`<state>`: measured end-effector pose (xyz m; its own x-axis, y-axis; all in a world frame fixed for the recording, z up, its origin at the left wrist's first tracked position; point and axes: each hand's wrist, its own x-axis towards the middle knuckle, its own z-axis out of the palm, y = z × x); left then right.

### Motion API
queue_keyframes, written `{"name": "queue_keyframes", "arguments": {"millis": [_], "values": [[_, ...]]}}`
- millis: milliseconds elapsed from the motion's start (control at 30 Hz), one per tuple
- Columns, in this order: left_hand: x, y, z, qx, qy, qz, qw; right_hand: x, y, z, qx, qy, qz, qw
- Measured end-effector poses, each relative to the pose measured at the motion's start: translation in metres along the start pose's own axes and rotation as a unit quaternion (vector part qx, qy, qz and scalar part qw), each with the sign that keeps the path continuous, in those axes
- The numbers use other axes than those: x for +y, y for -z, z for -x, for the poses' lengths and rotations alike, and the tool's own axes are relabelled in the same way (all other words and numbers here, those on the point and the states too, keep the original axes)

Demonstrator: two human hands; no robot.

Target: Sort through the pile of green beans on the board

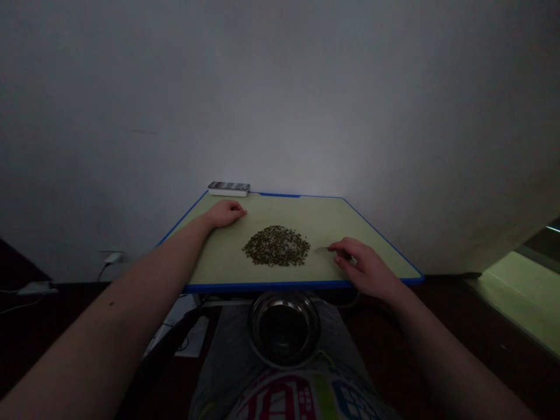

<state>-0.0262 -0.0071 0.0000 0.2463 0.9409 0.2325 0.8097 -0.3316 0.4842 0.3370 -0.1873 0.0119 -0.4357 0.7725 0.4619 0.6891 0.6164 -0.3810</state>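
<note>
Right hand (363,265): grip closed, thumb against fingers, on a slim utensil with a pale, shiny metallic end (322,249); handle mostly hidden by the fingers, exact type of tip not legible. Long axis of utensil: roughly left to right, tip leftward.

Loose, low pile of small dark-green to brown pieces mixed with paler bits (276,246): on the bench, around its middle, directly left of the right grip. Utensil tip just beside the pile's right edge, with a narrow strip of bare surface apparently between. Pile broader left to right than near to far. Nearer hand: the right.

Left hand (225,214): on the far left part of the bench, left of the pile and farther off; fingers curled, no object visible; whether anything small is pinched there cannot be told.

Bench (324,216): pale yellow-green rectangular top with blue edging (271,286).

Round, shiny metal bowl (256,326): off the bench, beyond its near edge, on the person's lap; interior dark, contents not legible.

Flat, dark-screened phone (229,186): atop a white, box-shaped object (227,192), far left corner of bench.

Plain pale wall (280,93): behind the far edge.
</note>
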Motion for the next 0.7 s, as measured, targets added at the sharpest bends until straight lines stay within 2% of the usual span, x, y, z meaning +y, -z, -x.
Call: {"name": "queue_keyframes", "arguments": {"millis": [133, 700], "values": [[0.000, 0.000, 0.000, -0.004, 0.000, -0.003, 1.000, 0.004, -0.005, 0.005, -0.031, 0.008, -0.010, 0.999], [-0.002, -0.001, 0.000, 0.004, 0.003, 0.005, 1.000, -0.005, -0.020, -0.002, -0.039, 0.038, -0.008, 0.998]]}}
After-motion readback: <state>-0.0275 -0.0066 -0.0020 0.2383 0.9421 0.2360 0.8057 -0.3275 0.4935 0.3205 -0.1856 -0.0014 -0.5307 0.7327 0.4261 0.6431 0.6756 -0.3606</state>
